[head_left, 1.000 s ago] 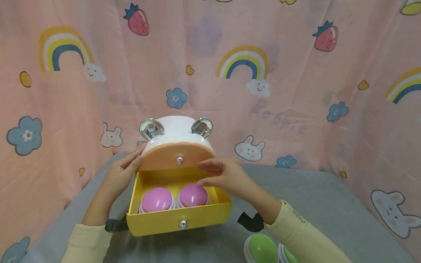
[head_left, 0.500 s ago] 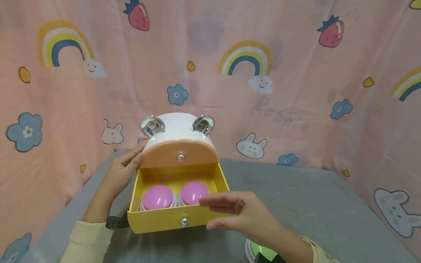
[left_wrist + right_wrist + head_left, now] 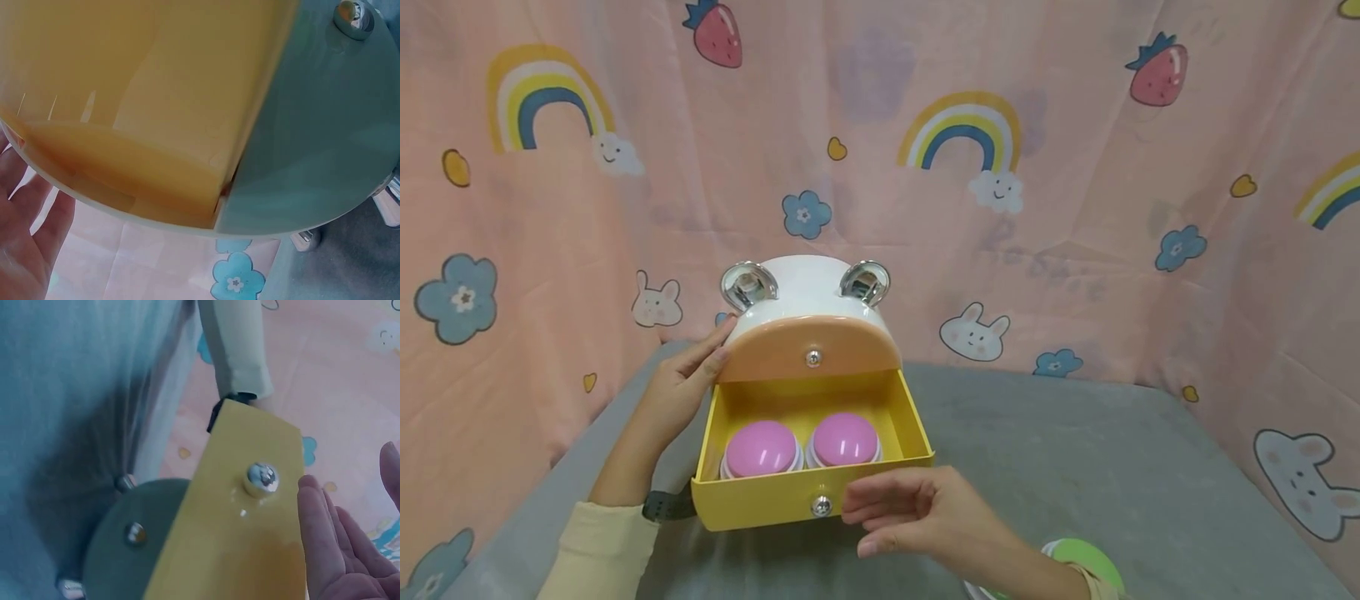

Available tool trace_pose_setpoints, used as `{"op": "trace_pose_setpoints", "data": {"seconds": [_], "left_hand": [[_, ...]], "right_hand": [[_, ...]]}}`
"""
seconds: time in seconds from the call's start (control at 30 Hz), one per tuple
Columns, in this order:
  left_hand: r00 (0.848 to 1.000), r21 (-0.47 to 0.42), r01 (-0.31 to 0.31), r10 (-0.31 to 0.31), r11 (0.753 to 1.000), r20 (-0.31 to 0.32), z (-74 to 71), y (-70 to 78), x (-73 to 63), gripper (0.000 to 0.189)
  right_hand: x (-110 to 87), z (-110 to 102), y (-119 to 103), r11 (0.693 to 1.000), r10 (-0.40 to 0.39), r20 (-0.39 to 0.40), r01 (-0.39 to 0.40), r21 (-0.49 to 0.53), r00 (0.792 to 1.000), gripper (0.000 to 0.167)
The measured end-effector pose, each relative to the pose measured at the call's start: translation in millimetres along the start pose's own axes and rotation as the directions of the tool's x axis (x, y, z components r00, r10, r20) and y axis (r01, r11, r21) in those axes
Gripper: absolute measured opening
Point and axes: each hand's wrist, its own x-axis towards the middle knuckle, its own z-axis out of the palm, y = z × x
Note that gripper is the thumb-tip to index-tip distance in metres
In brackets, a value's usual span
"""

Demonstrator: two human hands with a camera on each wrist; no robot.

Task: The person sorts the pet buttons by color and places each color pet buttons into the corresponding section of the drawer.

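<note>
A toy drawer cabinet with a white shell (image 3: 805,287) and silver ears stands in the head view. Its orange upper drawer (image 3: 775,350) is closed. The yellow drawer (image 3: 752,504) is pulled out and holds two pink domes (image 3: 846,439) with white rims. My left hand (image 3: 677,392) rests against the cabinet's left side, thumb near the orange front; its extended fingers show beside the shell in the left wrist view. My right hand (image 3: 925,517) holds nothing, its fingers extended in front of the yellow drawer, fingertips close to the silver knob (image 3: 822,506).
Two green domes (image 3: 1086,560) lie at the front right, partly hidden by the right forearm. Below the yellow drawer, a dark green front (image 3: 119,562) with a knob shows in the right wrist view. A patterned pink curtain (image 3: 1075,125) hangs behind the grey-covered table (image 3: 1037,442).
My right hand has come down from over the right pink dome to the yellow drawer's front, then left toward the knob. The left hand stays at the cabinet's side.
</note>
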Motion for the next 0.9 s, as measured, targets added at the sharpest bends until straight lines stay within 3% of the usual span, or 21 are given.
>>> {"op": "trace_pose_setpoints", "data": {"seconds": [0.27,0.7,0.9], "left_hand": [[1.000,0.000,-0.006,0.006,1.000,-0.002,0.1,1.3,0.8,0.050],[1.000,-0.003,-0.019,0.019,1.000,-0.004,0.3,1.3,0.9,0.050],[1.000,-0.006,-0.016,0.016,1.000,-0.003,0.5,1.2,1.1,0.050]], "right_hand": [[4.6,0.8,8.6,1.000,0.006,0.047,-0.008,0.029,0.999,0.042],[15.5,13.8,27.6,0.978,0.203,0.036,-0.204,0.036,0.978,0.037],[20.1,18.6,33.8,0.969,0.216,0.046,-0.220,0.109,0.975,0.040]]}}
